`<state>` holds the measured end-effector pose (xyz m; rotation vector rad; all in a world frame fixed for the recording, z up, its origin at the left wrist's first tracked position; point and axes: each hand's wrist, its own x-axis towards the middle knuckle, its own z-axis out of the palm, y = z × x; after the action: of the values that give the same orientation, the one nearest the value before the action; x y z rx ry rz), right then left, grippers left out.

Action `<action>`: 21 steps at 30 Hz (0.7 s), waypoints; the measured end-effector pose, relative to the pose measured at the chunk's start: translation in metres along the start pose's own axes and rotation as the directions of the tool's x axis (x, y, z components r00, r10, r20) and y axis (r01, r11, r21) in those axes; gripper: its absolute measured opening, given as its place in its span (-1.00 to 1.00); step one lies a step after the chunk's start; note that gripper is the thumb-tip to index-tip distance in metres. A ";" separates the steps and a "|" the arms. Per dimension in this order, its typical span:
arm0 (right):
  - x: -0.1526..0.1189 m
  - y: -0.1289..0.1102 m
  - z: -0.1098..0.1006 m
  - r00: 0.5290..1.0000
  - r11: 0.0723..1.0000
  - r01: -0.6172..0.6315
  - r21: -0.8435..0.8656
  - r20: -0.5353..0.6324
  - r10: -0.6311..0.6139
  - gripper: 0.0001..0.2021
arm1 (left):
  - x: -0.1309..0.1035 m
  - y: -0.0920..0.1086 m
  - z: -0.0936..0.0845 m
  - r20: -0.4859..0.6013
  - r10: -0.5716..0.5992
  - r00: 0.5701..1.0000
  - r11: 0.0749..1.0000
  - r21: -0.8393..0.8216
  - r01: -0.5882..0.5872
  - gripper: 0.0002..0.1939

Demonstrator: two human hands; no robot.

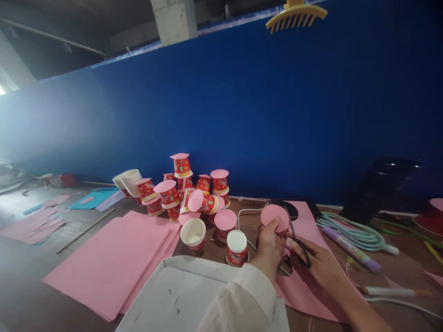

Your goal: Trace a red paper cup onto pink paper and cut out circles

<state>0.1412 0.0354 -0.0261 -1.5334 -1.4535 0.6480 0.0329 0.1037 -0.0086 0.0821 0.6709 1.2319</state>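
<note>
Resting in left grip (269, 246): pink disc (274, 216)

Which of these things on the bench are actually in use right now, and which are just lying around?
In use:
left hand holding pink paper disc
right hand working scissors
pink sheet beneath

Lying about:
red paper cups
stacked pink paper
purple marker
coiled tubing
white tray

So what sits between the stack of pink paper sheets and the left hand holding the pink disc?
In the head view, two upright open paper cups stand between the pink paper sheets and the left hand.
</note>
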 end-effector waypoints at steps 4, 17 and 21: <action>0.000 0.003 -0.001 0.998 0.998 0.062 -0.013 0.017 -0.062 -0.60 | 0.003 -0.002 -0.003 0.065 0.016 0.998 0.999 -0.031 -0.014 -0.62; 0.002 0.003 -0.003 0.999 0.999 0.022 -0.037 -0.027 -0.023 -0.61 | 0.001 -0.002 0.000 0.072 0.021 0.997 0.999 -0.050 -0.018 -0.72; 0.004 0.006 -0.006 0.994 0.989 0.107 -0.101 0.023 -0.105 -0.66 | 0.000 -0.001 0.000 0.061 0.029 0.998 0.999 -0.048 -0.026 -0.71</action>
<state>0.1497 0.0382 -0.0274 -1.5202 -1.5916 0.5323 0.0338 0.1033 -0.0090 0.0902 0.5886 1.2663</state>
